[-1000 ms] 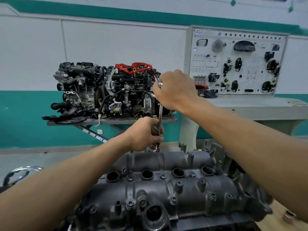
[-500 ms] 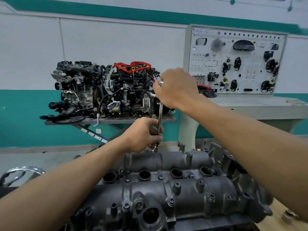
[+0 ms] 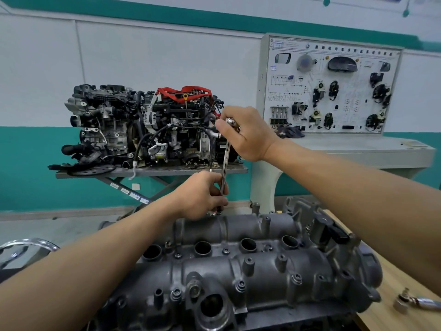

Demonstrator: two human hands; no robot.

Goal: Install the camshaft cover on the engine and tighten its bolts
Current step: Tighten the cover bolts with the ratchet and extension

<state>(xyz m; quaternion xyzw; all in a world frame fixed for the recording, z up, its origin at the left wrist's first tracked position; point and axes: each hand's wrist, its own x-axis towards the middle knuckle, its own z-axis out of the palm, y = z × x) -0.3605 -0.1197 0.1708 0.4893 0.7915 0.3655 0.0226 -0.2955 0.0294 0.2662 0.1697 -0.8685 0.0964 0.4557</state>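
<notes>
Already seated at near centre, the camshaft cover [image 3: 238, 266] takes a long driver [image 3: 225, 168] on a far-edge bolt [image 3: 218, 213]. The left hand [image 3: 202, 195] curls round the lower shaft and the right hand [image 3: 248, 133] clasps its top. Any lean would probably slip the bit and round the bolt head.

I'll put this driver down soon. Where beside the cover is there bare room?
Bare wooden bench lies right of the camshaft cover, between its end and the ratchet. The cover's top is crowded with bosses, bolts and plug holes; the left hand and right hand hold the driver at its far edge.
</notes>
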